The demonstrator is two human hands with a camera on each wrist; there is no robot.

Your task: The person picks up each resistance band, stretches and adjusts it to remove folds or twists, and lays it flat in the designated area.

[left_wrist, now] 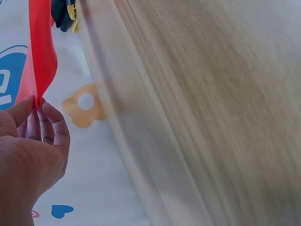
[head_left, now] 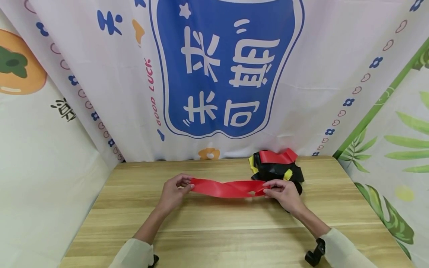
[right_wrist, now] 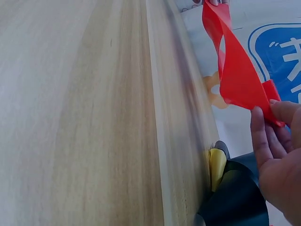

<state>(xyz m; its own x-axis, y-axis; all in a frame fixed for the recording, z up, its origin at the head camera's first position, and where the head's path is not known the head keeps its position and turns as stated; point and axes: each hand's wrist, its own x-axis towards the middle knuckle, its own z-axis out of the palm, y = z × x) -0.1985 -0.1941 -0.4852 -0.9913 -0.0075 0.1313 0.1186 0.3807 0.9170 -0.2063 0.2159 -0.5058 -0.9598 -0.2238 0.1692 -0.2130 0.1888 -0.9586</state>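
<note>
A wide, flat red band stretches sideways above the wooden table, twisted along its length. My left hand pinches its left end between thumb and fingers. At the other end, my right hand pinches it too. The left wrist view has the band rising from the fingertips of the left hand. From the right wrist, the band shows a gap between two layers, with a folded end at the thumb of the right hand.
Behind my right hand lies a crumpled pile of black, red and yellow bands on the wooden table. A printed white curtain hangs along the table's far edge. Black straps circle the wrists near the pale sleeves.
</note>
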